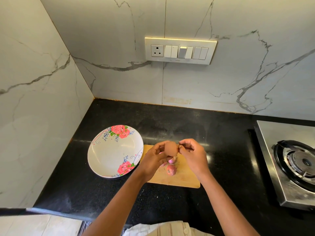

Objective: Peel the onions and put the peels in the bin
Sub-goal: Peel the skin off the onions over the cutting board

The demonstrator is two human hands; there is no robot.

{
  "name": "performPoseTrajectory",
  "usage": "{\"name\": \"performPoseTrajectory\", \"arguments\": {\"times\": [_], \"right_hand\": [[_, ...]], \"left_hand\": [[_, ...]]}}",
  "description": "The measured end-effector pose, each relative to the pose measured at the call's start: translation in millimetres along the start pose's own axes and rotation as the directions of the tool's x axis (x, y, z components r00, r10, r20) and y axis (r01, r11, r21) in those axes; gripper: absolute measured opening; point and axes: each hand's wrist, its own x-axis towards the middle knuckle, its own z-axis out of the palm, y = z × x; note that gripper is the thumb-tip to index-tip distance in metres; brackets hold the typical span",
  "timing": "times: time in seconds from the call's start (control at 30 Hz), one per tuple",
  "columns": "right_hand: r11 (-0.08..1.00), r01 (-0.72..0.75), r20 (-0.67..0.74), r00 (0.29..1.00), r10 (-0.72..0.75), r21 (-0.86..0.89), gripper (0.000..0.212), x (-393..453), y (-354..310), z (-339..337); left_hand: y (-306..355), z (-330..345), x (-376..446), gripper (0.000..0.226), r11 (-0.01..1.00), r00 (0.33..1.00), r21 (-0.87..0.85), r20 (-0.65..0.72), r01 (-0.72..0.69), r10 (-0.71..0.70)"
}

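The plate (109,154) lies just left of the board (184,174), its rim over the board's left edge, and nothing lies on it; two onions (171,169) rest on the board, the farther one half hidden under the hands. Above the board the left hand (153,160) grips a brown onion (171,148) with curled fingers, and the right hand (190,154) pinches the dry skin (178,148) at that onion's right end — fingers bunched tight. Bare black counter (119,198) runs in front of and behind the board, and the stove (289,160) sits well to its right.
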Motion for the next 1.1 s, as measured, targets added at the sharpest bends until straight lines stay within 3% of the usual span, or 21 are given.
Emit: {"name": "performPoseTrajectory", "arguments": {"times": [0.17, 0.27, 0.4, 0.63, 0.73, 0.83, 0.9, 1.0, 1.1], "right_hand": [[0.984, -0.048, 0.156, 0.988, 0.021, 0.169, 0.013, -5, 4, 1], [0.989, 0.007, 0.147, 0.989, -0.028, 0.145, 0.022, -5, -2, 1], [0.987, -0.024, 0.118, 0.993, 0.005, 0.159, 0.015, 0, 0, -2], [0.993, 0.092, 0.074, 0.993, -0.086, -0.071, 0.004, 2, 4, 8], [0.988, 0.066, 0.035, 0.997, -0.062, -0.142, 0.011, 2, 8, 9], [0.995, 0.013, -0.001, 1.000, -0.014, -0.102, 0.019, 1, 13, 4], [0.999, -0.001, 0.041, 0.999, 0.002, -0.032, 0.010, -1, 16, 1], [0.999, 0.044, 0.189, 0.981, -0.047, 0.022, 0.027, -5, 12, 2], [0.997, 0.072, 0.198, 0.978, -0.073, 0.015, 0.032, -5, 9, 4]], "left_hand": [[-3, 0, -1, 0.030, 0.990, 0.999, -0.134, 0.016, 0.043, -0.041], [1, -1, 1, 0.030, 0.998, 1.000, -0.059, 0.014, 0.021, -0.021], [5, 0, 4, 0.049, 0.993, 0.999, 0.109, 0.028, -0.034, 0.031], [2, -1, 5, 0.045, 0.987, 0.998, 0.151, 0.013, -0.063, 0.062], [-1, 1, 4, 0.055, 0.994, 0.999, 0.103, -0.006, -0.042, 0.043], [-2, 0, 2, 0.055, 0.999, 0.999, 0.045, 0.033, -0.021, 0.019], [-1, -1, 0, 0.051, 0.999, 0.999, 0.038, 0.040, -0.013, 0.012], [0, -5, -1, 0.043, 0.998, 1.000, 0.061, 0.016, -0.013, 0.012], [1, -7, 0, 0.037, 0.988, 1.000, 0.154, 0.016, -0.021, 0.019]]}}
